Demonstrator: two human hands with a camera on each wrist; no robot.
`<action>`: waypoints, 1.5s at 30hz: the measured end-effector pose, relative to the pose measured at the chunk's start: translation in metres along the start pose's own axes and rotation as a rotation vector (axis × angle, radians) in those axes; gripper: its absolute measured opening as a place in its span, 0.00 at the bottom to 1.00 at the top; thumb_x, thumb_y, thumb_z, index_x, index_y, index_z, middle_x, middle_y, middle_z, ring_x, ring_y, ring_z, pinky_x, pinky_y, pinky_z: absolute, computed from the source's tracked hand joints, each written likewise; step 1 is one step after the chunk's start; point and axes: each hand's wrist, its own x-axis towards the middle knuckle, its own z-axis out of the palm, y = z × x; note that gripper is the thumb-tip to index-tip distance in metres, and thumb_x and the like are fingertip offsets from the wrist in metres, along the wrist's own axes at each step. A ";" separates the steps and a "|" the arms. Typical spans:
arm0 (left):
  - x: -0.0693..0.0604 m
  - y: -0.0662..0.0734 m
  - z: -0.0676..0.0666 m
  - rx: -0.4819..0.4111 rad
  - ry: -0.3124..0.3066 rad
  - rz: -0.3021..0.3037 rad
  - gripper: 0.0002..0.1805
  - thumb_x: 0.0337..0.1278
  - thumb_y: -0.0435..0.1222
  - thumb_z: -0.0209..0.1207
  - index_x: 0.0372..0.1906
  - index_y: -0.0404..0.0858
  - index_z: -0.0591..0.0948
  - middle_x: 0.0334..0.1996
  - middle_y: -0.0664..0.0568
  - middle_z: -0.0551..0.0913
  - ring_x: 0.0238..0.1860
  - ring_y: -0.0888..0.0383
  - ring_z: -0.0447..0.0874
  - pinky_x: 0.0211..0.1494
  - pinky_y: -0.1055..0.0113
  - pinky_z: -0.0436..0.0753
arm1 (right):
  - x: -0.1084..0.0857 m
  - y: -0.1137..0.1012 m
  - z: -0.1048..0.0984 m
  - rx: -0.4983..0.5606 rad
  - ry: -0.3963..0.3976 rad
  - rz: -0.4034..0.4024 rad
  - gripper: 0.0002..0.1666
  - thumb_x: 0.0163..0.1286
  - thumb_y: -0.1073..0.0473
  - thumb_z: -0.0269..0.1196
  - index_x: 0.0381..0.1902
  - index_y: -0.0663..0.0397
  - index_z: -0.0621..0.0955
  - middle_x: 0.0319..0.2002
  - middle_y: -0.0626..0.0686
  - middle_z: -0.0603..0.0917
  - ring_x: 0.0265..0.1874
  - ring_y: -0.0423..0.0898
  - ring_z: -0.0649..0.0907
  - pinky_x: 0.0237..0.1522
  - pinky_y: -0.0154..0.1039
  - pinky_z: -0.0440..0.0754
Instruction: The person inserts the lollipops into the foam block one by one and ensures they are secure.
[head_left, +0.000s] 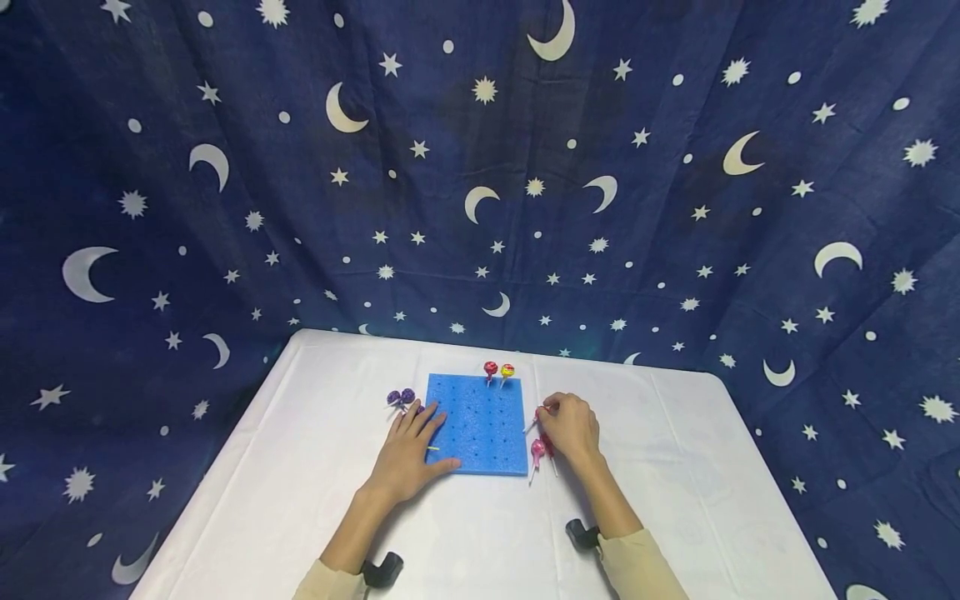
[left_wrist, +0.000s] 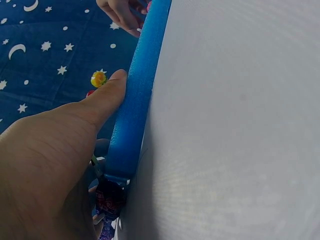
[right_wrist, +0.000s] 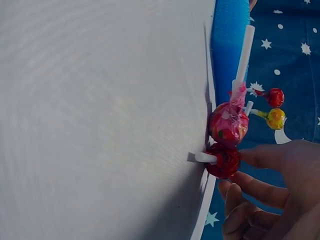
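Note:
A blue foam board (head_left: 480, 429) dotted with small holes lies on the table. My left hand (head_left: 408, 454) rests over its left edge, fingers spread; a short pale stick (head_left: 432, 448) pokes out beside it. Purple-wrapped lollipops (head_left: 407, 396) lie at those fingertips, and one dark lollipop (left_wrist: 110, 197) shows by the board's corner in the left wrist view. To the right of the board, my right hand (head_left: 572, 427) pinches a red lollipop (head_left: 542, 412), its stick pointing down-left. Below that hand lie a pink lollipop (head_left: 537, 448) and another red lollipop (right_wrist: 223, 161).
A red lollipop (head_left: 491, 367) and a yellow lollipop (head_left: 507, 370) stand upright at the board's far right corner. White cloth covers the table (head_left: 660, 467). Behind it hangs a dark blue curtain (head_left: 450, 167) with moons and stars.

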 end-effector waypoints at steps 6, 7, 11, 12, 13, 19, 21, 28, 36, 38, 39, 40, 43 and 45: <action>0.001 -0.001 0.002 0.008 0.000 0.002 0.51 0.60 0.70 0.59 0.79 0.42 0.68 0.82 0.45 0.59 0.83 0.39 0.46 0.83 0.40 0.47 | 0.001 0.003 0.005 -0.010 -0.048 0.015 0.13 0.66 0.52 0.73 0.40 0.56 0.89 0.23 0.48 0.83 0.22 0.47 0.78 0.25 0.43 0.75; 0.001 -0.002 0.002 0.009 0.002 0.003 0.51 0.60 0.70 0.60 0.79 0.42 0.68 0.82 0.45 0.59 0.83 0.39 0.46 0.83 0.41 0.47 | 0.001 0.003 0.006 -0.009 -0.053 0.015 0.14 0.66 0.51 0.73 0.40 0.56 0.89 0.23 0.48 0.83 0.22 0.46 0.78 0.25 0.42 0.74; 0.000 -0.002 0.002 0.010 0.005 0.001 0.51 0.60 0.70 0.59 0.79 0.43 0.68 0.82 0.46 0.59 0.83 0.40 0.46 0.84 0.41 0.46 | 0.002 0.005 0.008 0.001 -0.065 0.012 0.15 0.67 0.50 0.73 0.41 0.56 0.89 0.21 0.46 0.81 0.22 0.45 0.77 0.25 0.41 0.72; 0.000 -0.002 0.002 0.010 0.006 0.001 0.51 0.60 0.70 0.59 0.79 0.43 0.68 0.82 0.45 0.60 0.83 0.39 0.46 0.84 0.41 0.46 | 0.002 0.005 0.008 0.002 -0.066 0.013 0.15 0.67 0.50 0.72 0.41 0.56 0.89 0.21 0.46 0.81 0.22 0.45 0.76 0.25 0.40 0.72; 0.000 -0.002 0.002 0.007 0.010 0.003 0.51 0.60 0.70 0.60 0.79 0.42 0.68 0.82 0.45 0.60 0.83 0.39 0.46 0.84 0.41 0.47 | 0.003 0.005 0.008 0.003 -0.065 0.014 0.15 0.67 0.50 0.72 0.41 0.56 0.89 0.21 0.46 0.80 0.22 0.45 0.76 0.25 0.40 0.71; 0.001 -0.001 0.002 0.001 0.011 0.000 0.51 0.60 0.69 0.61 0.80 0.42 0.68 0.82 0.45 0.60 0.83 0.39 0.46 0.84 0.41 0.46 | 0.005 0.007 0.009 0.007 -0.054 0.003 0.12 0.66 0.52 0.71 0.37 0.57 0.88 0.17 0.45 0.77 0.19 0.45 0.75 0.24 0.39 0.70; 0.001 -0.001 0.002 0.002 0.012 0.000 0.51 0.60 0.68 0.61 0.79 0.42 0.68 0.82 0.45 0.60 0.83 0.39 0.47 0.84 0.41 0.47 | 0.005 0.007 0.009 0.013 -0.044 -0.005 0.12 0.65 0.53 0.70 0.36 0.58 0.88 0.17 0.45 0.76 0.19 0.45 0.75 0.24 0.39 0.70; 0.000 0.000 0.001 0.013 0.011 0.001 0.50 0.61 0.68 0.61 0.79 0.42 0.68 0.82 0.45 0.59 0.83 0.39 0.47 0.83 0.40 0.47 | 0.005 0.006 0.009 0.070 -0.006 0.001 0.12 0.61 0.53 0.71 0.35 0.56 0.87 0.18 0.46 0.78 0.20 0.45 0.76 0.25 0.39 0.71; -0.001 0.000 0.001 0.011 0.006 -0.005 0.51 0.61 0.69 0.60 0.80 0.42 0.67 0.82 0.45 0.59 0.83 0.39 0.47 0.83 0.40 0.47 | 0.007 0.002 0.005 0.187 0.072 0.003 0.10 0.61 0.53 0.72 0.35 0.53 0.86 0.24 0.47 0.83 0.24 0.46 0.79 0.29 0.41 0.75; 0.000 -0.001 0.001 0.012 0.004 -0.008 0.51 0.60 0.70 0.60 0.80 0.43 0.67 0.82 0.45 0.59 0.83 0.39 0.46 0.83 0.40 0.47 | 0.007 0.000 0.003 0.238 0.089 0.006 0.10 0.61 0.53 0.73 0.36 0.52 0.86 0.27 0.48 0.84 0.26 0.45 0.81 0.31 0.41 0.77; 0.000 -0.001 0.001 0.014 0.003 -0.009 0.51 0.60 0.70 0.59 0.80 0.43 0.67 0.82 0.46 0.59 0.83 0.40 0.46 0.84 0.41 0.47 | 0.007 -0.001 0.002 0.263 0.094 0.008 0.10 0.61 0.54 0.73 0.36 0.52 0.86 0.28 0.48 0.85 0.27 0.45 0.82 0.32 0.41 0.78; 0.000 -0.001 0.001 0.015 0.002 -0.009 0.51 0.60 0.70 0.59 0.80 0.43 0.67 0.82 0.46 0.59 0.83 0.40 0.46 0.84 0.41 0.46 | 0.008 -0.003 0.001 0.286 0.099 0.006 0.10 0.61 0.54 0.73 0.36 0.51 0.86 0.28 0.48 0.85 0.27 0.45 0.83 0.32 0.40 0.79; 0.000 -0.001 0.002 0.017 -0.006 -0.013 0.52 0.60 0.71 0.59 0.80 0.43 0.67 0.82 0.46 0.59 0.84 0.40 0.45 0.84 0.41 0.46 | 0.008 -0.007 -0.002 0.359 0.108 -0.010 0.10 0.61 0.56 0.74 0.38 0.51 0.85 0.30 0.48 0.87 0.28 0.43 0.85 0.33 0.36 0.82; 0.000 -0.001 0.002 0.016 -0.004 -0.012 0.52 0.60 0.71 0.59 0.80 0.44 0.67 0.82 0.46 0.59 0.84 0.40 0.45 0.84 0.41 0.46 | 0.008 -0.011 -0.004 0.406 0.116 -0.035 0.10 0.61 0.58 0.74 0.39 0.52 0.85 0.31 0.49 0.87 0.28 0.42 0.86 0.33 0.33 0.84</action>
